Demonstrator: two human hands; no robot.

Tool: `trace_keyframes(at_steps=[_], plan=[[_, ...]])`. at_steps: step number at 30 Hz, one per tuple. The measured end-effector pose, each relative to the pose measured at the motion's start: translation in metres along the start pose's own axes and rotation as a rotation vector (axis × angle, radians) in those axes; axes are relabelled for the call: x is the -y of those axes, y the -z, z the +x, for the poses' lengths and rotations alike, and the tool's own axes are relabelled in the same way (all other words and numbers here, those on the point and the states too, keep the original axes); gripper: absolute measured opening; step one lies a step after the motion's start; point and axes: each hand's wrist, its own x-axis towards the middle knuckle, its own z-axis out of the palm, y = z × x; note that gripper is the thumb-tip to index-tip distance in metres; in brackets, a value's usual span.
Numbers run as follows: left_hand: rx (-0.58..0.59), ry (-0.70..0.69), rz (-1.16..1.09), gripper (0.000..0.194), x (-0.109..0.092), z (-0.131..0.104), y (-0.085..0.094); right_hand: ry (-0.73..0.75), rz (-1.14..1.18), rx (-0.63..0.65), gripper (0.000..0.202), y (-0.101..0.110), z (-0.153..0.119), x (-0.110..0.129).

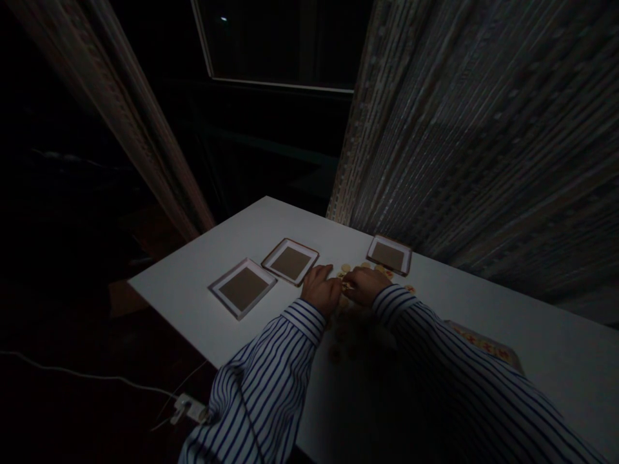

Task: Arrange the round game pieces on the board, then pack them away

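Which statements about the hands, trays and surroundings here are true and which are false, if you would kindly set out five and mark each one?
1. The left hand and right hand are close together among small round pieces. True.
2. Both forearms are bare. False: striped sleeves cover them.
3. To the left of the hands, one shallow tray lies beside another on the white table. True.
4. A cable crosses the tabletop. False: the white cord runs off to the left, beyond the table's edge.
5. A string curtain hangs at the right of the view. True.
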Motion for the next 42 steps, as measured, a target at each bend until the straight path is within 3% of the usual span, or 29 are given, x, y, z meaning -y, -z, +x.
trace_keyframes(at_steps=[7, 12, 19, 25, 34, 42], plan=[[-0.165, 0.009, -0.136, 0.029, 0.001, 0.006, 0.006, -0.003, 0.016, -0.142, 0.031, 0.009, -0.009, 0.000], [-0.213, 0.030, -0.391, 0.022, -0.003, 0.006, 0.007, 0.041, 0.048, -0.225, 0.030, 0.018, -0.017, 0.001], [-0.143, 0.214, -0.904, 0.022, -0.013, 0.006, 0.006, 0.062, 0.045, -0.281, 0.031, 0.027, -0.029, 0.003], [-0.073, 0.317, -1.195, 0.033, -0.017, 0.004, 0.009, 0.073, 0.046, -0.354, 0.031, 0.027, -0.039, 0.003], [-0.028, 0.356, -1.320, 0.037, -0.029, -0.006, 0.016, 0.096, -0.015, -0.365, 0.033, 0.032, -0.059, 0.007], [0.003, 0.276, -1.216, 0.031, -0.035, -0.017, 0.022, 0.162, 0.016, -0.391, 0.027, 0.028, -0.077, 0.005]])
